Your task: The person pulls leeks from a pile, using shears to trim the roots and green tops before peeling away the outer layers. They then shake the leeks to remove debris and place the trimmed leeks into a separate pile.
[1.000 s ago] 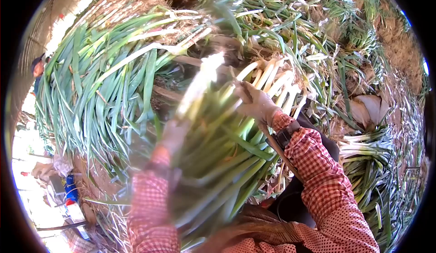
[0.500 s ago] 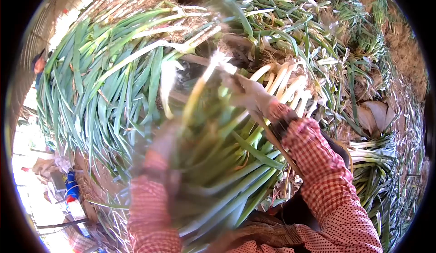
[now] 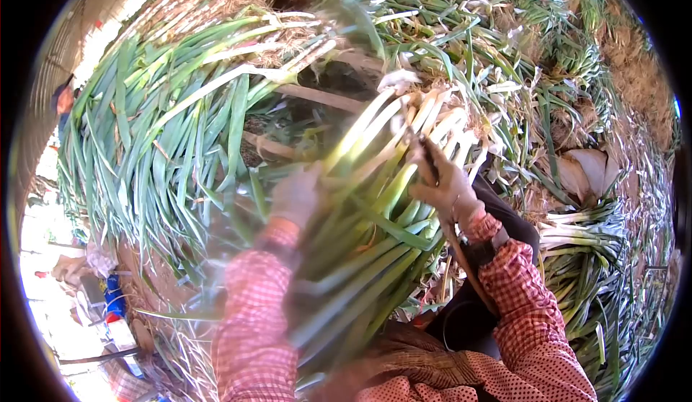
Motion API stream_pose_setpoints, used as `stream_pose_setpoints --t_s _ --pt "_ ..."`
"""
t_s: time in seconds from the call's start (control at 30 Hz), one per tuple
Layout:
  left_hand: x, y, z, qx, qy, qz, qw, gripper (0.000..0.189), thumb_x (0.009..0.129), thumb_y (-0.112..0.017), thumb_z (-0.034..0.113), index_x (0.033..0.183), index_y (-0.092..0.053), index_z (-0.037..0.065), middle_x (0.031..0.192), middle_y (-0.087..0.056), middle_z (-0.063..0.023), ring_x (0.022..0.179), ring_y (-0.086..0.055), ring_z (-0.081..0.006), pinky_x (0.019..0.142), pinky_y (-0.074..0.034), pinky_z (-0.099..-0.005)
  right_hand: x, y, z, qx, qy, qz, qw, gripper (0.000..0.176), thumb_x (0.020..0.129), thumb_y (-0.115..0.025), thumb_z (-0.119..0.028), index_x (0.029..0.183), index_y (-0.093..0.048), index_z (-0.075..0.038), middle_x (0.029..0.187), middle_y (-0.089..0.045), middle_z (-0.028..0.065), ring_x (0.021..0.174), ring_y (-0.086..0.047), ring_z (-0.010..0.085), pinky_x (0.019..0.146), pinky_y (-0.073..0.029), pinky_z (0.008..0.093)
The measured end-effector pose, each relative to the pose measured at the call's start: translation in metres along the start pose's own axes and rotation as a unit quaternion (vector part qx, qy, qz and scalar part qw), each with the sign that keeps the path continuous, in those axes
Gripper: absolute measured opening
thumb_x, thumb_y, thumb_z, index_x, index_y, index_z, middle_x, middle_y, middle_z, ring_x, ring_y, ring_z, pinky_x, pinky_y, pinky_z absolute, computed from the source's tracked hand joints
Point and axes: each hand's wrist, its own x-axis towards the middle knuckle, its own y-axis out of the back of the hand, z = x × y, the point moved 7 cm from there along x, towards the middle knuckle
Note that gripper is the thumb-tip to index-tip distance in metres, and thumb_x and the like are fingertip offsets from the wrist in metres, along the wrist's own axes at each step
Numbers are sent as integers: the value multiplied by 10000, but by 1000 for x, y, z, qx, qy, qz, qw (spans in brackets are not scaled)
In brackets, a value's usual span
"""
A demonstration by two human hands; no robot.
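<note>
My left hand (image 3: 297, 193), gloved and motion-blurred, is closed around long green onions (image 3: 360, 131) whose white ends point up and away. These stalks lie against a bunch of green onions (image 3: 389, 258) spread over my lap, with trimmed white ends gathered at its upper right. My right hand (image 3: 453, 191), also gloved, is closed on a narrow tool with a dark upper part (image 3: 430, 160) and a long brown handle (image 3: 468, 265) running back beneath my forearm. The tool's tip is hard to make out among the white stalks.
A large heap of untrimmed green onions (image 3: 180, 121) with rooty ends lies at the left. Peeled leaves and roots (image 3: 504, 63) cover the back and right. Another bunch (image 3: 584, 250) lies at the right. A wooden bar (image 3: 321, 98) crosses behind the stalks, and a blue container (image 3: 113, 294) sits at lower left.
The held onion's root end has gone from view, and trimmed white ends now lie by the bunch. My right hand came down and nearer; my left moved up and right, bringing stalks against the bunch.
</note>
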Motion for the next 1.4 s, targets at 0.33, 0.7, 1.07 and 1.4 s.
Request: stream_pose_setpoints --t_s 0.33,0.7,1.07,1.4 --pt "6 -7 -18 104 -20 -97 990 477 838 -628 120 1310 -562 138 1086 -645 -167 962 -654 -401 844 -534 -485 49 -13 -15 -110 29 -2 994 957 740 -806 -286 1532 -338 -24 789 -555 23 720 -552 160 672 -490 303" --pt "130 113 -215 322 182 155 916 342 920 -566 223 1239 -570 100 1074 -663 -166 945 -656 -377 937 -494 -491 45 -51 -26 -184 126 -71 972 965 724 -724 -246 1540 -274 6 829 -669 197 697 -682 353 690 -545 428" --pt "157 110 -209 361 182 -58 913 400 968 -569 485 1092 -591 106 948 -704 -124 911 -703 -324 765 -528 -494 48 -52 -27 -228 49 -102 967 963 703 -746 -257 1525 -304 -18 905 -629 250 808 -662 435 758 -518 493" --pt "91 -48 -38 82 198 -117 970 433 986 -554 459 1101 -540 42 883 -731 -189 845 -724 -381 738 -549 -496 34 -49 -27 -128 36 -117 984 920 762 -728 -205 1538 -259 -47 924 -686 251 873 -695 421 804 -542 455"
